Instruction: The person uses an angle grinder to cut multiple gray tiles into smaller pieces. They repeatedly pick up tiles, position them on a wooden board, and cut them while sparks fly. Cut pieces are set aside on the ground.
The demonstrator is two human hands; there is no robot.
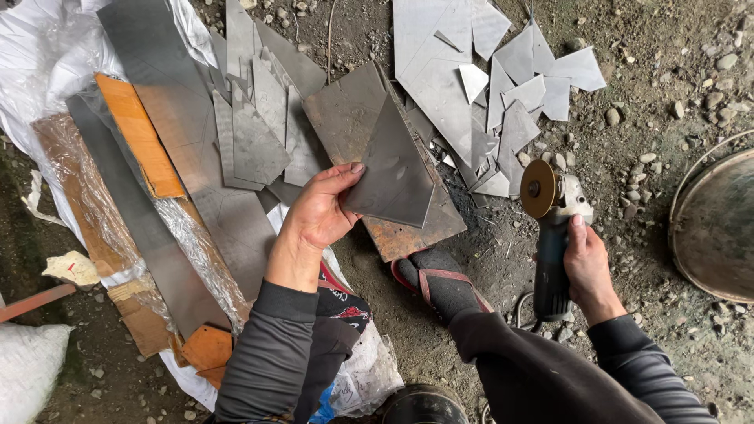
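My left hand (320, 208) grips a dark grey, roughly triangular piece of sheet metal (393, 169) by its left edge, holding it over a rusty rectangular metal plate (408, 232) on the ground. My right hand (587, 267) holds an angle grinder (554, 228) by its dark body, its brown disc (538, 188) facing up and to the left, a short way right of the plate. My foot in a dark sock and red sandal (440, 283) rests at the plate's near edge.
Cut light-grey metal offcuts (510, 94) lie at the top right. Long metal strips and an orange-brown board (141, 133) rest on white plastic sheeting (39, 55) at left. A round metal pan (719, 228) sits at the right edge. The ground is dirt with pebbles.
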